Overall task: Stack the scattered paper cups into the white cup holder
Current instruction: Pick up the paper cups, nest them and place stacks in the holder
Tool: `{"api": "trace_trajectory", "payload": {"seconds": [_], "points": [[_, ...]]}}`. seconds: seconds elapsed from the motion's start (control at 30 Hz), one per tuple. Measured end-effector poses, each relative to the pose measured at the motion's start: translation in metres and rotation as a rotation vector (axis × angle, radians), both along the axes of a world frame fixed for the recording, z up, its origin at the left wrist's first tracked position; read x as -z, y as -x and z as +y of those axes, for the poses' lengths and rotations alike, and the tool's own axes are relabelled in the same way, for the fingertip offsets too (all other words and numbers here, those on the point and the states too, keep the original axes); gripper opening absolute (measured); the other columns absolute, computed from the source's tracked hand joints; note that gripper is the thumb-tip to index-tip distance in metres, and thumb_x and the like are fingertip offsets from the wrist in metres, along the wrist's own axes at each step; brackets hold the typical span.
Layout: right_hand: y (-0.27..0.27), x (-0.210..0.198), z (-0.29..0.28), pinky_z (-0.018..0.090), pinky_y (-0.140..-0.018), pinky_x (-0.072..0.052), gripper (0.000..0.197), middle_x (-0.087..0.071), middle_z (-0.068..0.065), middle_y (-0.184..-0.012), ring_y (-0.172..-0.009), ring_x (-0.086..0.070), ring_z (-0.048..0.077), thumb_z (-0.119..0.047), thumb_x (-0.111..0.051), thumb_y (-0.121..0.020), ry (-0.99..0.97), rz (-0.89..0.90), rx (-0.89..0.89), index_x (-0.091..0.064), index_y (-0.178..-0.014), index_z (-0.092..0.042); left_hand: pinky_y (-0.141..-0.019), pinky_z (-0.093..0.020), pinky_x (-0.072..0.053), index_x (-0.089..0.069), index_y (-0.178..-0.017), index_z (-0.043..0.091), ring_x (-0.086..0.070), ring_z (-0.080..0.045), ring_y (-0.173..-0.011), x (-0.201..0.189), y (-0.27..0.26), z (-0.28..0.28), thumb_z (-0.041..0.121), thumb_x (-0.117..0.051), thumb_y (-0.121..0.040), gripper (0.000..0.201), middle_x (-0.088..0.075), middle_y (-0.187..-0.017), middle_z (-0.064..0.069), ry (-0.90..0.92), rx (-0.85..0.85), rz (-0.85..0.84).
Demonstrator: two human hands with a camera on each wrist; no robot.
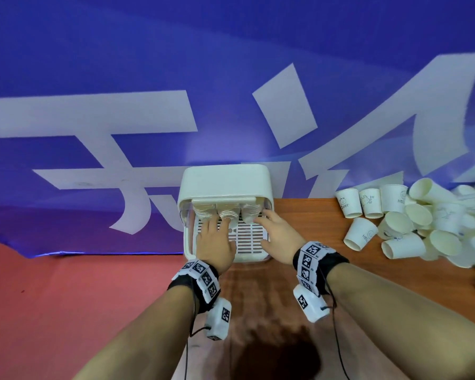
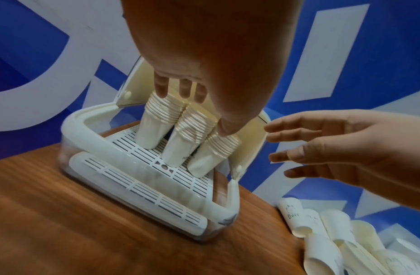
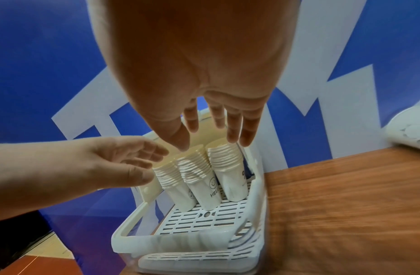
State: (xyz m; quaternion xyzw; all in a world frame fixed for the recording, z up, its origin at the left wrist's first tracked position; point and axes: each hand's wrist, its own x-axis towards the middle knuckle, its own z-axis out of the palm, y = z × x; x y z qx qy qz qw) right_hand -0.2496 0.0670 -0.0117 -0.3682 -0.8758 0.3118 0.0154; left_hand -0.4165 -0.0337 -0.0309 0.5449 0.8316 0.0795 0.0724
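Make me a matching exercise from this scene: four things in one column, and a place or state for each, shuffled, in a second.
1. left hand
2. cup stacks
3. loose cups
4. holder lid

A. piled on the table, right of the holder
B. flipped up at the back
C. fingertips on the leftmost stack
D. standing on the slotted tray

Pairs: 1-C, 2-D, 3-A, 4-B

Premises appear to be a staged recording or demonstration area, not a home. Evidence: a large blue banner with oversized white lettering hangs directly behind a wood-grain tabletop; a red floor lies below; marker-tagged wrist bands with cables are worn on both arms. Exact type cannot be confirmed.
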Motion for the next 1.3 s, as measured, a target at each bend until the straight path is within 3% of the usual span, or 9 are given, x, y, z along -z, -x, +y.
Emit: {"api": "trace_trajectory", "payload": {"seconds": [0.13, 0.4, 0.8, 1.1, 1.3], "points": [[-0.037, -0.014, -0.006, 0.039, -0.114, -0.032, 0.061, -0.024, 0.003, -0.156, -0.14, -0.03, 0.025, -0.018, -0.054, -0.089, -0.015, -0.021, 0.045, -0.035, -0.146, -0.025, -0.107, -0.046, -0.035, -0.038, -0.142, 0.023, -0.029, -0.029, -0.137, -0.005, -0.027, -0.001, 0.032, -0.055, -0.087, 0.058, -0.032, -0.151, -0.006, 0.019, 0.035, -0.084], [-0.14, -0.015, 0.007, 0.035, -0.108, -0.038, 0.058, -0.025, -0.001, -0.154, -0.135, -0.038, 0.021, -0.02, -0.053, -0.089, -0.017, -0.063, 0.181, -0.036, -0.145, -0.028, -0.102, -0.043, -0.04, -0.044, -0.137, 0.021, -0.038, -0.027, -0.128, -0.008, -0.108, 0.029, 0.034, -0.052, -0.091, 0.049, -0.041, -0.142, -0.006, 0.055, 0.209, -0.12], [-0.294, -0.008, 0.09, 0.034, -0.108, -0.035, 0.057, -0.032, 0.002, -0.15, -0.133, -0.04, 0.024, -0.018, -0.054, -0.088, 0.006, -0.083, 0.311, -0.041, -0.143, -0.024, -0.099, -0.039, -0.041, -0.042, -0.138, 0.03, -0.04, -0.021, -0.124, -0.011, -0.249, 0.125, 0.033, -0.051, -0.093, 0.046, -0.041, -0.139, 0.002, 0.092, 0.29, -0.179], [-0.344, 0.027, 0.154, 0.033, -0.11, -0.033, 0.056, -0.03, -0.002, -0.154, -0.136, -0.034, 0.023, -0.017, -0.055, -0.088, 0.014, -0.149, 0.219, -0.042, -0.142, -0.027, -0.099, -0.042, -0.042, -0.037, -0.143, 0.029, -0.041, -0.023, -0.122, 0.014, -0.309, 0.177, 0.032, -0.052, -0.091, 0.054, -0.038, -0.141, 0.002, 0.203, 0.217, -0.242], [-0.348, 0.043, 0.185, 0.035, -0.096, -0.04, 0.051, -0.043, -0.004, -0.143, -0.115, -0.046, 0.025, -0.021, -0.051, -0.091, -0.104, -0.263, 0.125, -0.042, -0.141, -0.024, -0.099, -0.044, -0.041, -0.028, -0.146, 0.033, -0.041, -0.025, -0.123, 0.029, -0.328, 0.207, 0.029, -0.055, -0.089, 0.063, -0.034, -0.144, 0.002, 0.287, 0.139, -0.244]]}}
